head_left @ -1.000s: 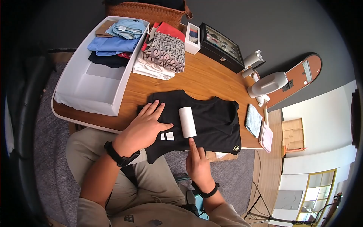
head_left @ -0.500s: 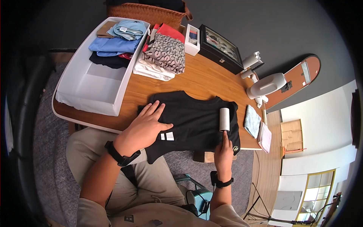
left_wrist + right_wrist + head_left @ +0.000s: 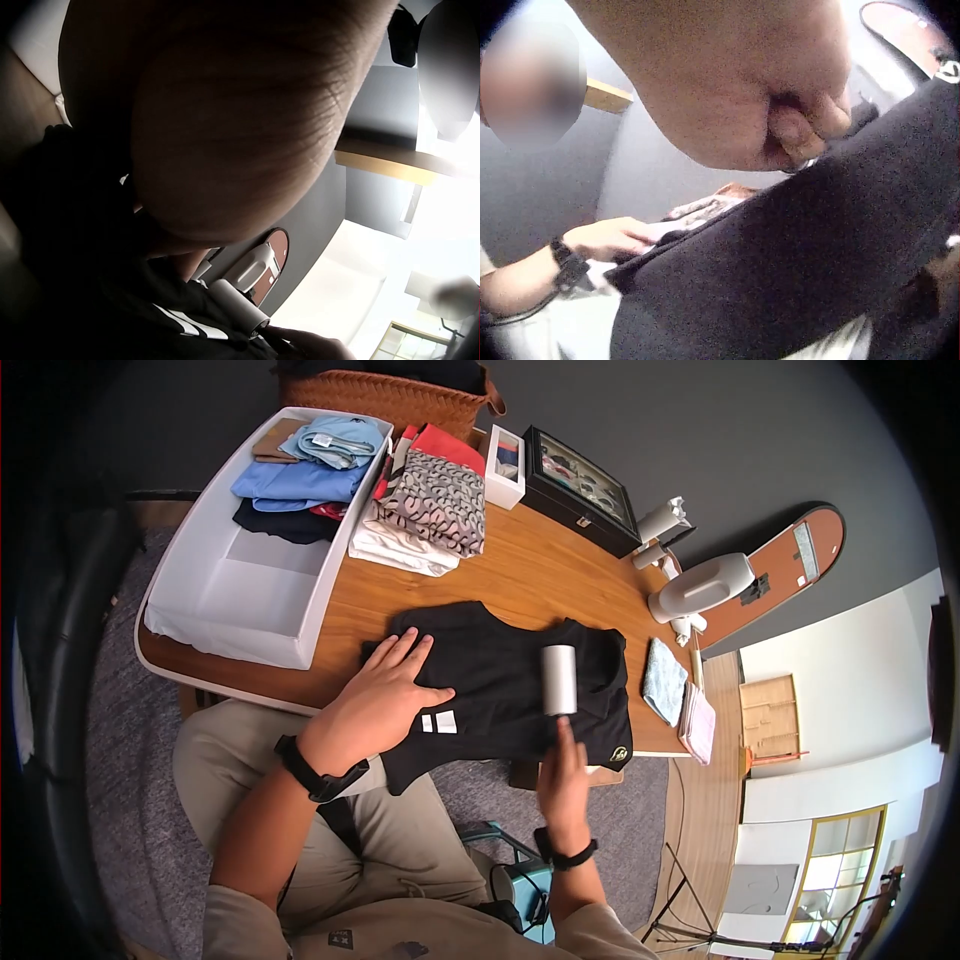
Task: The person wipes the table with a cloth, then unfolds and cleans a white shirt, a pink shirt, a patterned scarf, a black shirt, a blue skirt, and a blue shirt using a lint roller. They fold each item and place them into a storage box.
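Roller and shirt, with the shirt as landmark for all places. The black shirt (image 3: 500,665) lies spread on the counter (image 3: 530,575), its longer axis running from the left hand (image 3: 385,695) toward the end that bears the emblem (image 3: 619,754). The white roller (image 3: 560,680) lies over the shirt, between the stripes (image 3: 446,721) and the emblem end, its own long axis roughly crosswise to the shirt's.

Right hand (image 3: 566,785): it stands at the shirt's near edge and is the nearer hand to the roller. Its fingers (image 3: 791,129) are mostly curled round the handle (image 3: 274,340), with one stretched forward, so that the roller points straight ahead of them, inward from that edge. The handle is largely hidden by the hand.

Left hand: it rests flat upon the opposite end of the shirt, fingers parted, thumb reaching toward the roller; it grasps nothing and sits well apart from the roller.

Surroundings: a white box (image 3: 230,630) stands past the shirt's left-hand end, a pile of clothes (image 3: 437,500) beyond its far edge, and two towels (image 3: 664,682) near its emblem end.
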`<act>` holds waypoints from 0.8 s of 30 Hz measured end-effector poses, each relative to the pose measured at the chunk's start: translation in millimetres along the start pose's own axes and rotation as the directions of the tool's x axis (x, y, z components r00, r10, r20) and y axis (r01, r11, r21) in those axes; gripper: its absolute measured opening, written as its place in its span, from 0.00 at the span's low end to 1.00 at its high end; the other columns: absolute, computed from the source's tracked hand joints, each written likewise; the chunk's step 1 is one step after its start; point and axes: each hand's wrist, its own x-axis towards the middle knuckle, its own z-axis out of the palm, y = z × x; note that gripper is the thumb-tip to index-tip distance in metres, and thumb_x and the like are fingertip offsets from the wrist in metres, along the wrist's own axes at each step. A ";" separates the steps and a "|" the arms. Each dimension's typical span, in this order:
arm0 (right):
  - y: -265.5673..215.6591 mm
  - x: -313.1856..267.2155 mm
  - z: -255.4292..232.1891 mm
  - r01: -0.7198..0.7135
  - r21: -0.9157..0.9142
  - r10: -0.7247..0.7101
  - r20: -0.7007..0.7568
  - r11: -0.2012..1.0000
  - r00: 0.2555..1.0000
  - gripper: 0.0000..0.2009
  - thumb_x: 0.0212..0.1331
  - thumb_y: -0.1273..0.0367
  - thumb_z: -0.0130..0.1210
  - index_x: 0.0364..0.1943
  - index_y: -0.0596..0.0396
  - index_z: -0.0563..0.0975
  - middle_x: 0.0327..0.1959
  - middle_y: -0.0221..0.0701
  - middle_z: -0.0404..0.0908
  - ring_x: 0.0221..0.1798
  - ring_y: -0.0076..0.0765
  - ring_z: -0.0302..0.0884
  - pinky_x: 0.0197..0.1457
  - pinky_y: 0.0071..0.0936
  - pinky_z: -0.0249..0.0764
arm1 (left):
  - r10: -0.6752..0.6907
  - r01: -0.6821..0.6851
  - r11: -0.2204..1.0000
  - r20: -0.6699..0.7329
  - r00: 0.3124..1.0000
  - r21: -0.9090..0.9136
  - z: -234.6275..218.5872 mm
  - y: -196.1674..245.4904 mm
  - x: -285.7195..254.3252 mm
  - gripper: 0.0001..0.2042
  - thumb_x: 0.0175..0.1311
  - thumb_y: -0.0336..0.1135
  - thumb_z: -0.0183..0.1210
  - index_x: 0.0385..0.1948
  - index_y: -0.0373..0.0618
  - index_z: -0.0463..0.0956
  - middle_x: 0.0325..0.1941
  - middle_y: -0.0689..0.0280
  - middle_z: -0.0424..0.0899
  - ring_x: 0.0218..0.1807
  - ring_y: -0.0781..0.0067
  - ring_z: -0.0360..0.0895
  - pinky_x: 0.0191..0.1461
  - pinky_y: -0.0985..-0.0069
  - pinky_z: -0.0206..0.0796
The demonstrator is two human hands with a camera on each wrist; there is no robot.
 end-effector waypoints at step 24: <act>52.1 -36.6 -23.6 -0.198 -0.137 0.192 -0.060 0.971 0.980 0.33 0.73 0.79 0.54 0.82 0.51 0.63 0.46 0.52 0.77 0.38 0.63 0.83 0.39 0.52 0.81 | -0.012 0.012 1.000 0.001 1.000 -0.002 -3.3 2.8 1.4 0.27 0.63 0.19 0.58 0.61 0.58 0.89 0.85 0.41 0.62 0.87 0.38 0.55 0.89 0.50 0.49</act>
